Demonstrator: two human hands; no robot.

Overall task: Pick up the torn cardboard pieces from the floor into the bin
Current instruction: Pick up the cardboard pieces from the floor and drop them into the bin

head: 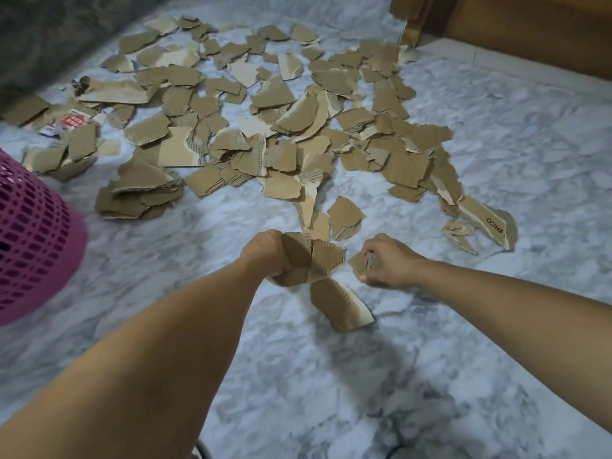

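Several torn brown cardboard pieces (265,127) lie scattered over the grey marble floor (496,144), from the far left to the right middle. My left hand (266,256) is shut on a bunch of cardboard pieces (314,260), held just above the floor at the centre. One long piece (337,303) hangs below that bunch. My right hand (387,260) is just to the right, fingers pinched on a small cardboard piece (357,263) at floor level. A pink lattice bin (33,240) stands at the left edge, only partly in view.
A wooden furniture base (530,31) runs along the top right. A dark mottled surface (49,34) fills the top left corner. A red and white printed scrap (69,122) lies among the pieces at the left. Bare marble lies between me and the pile.
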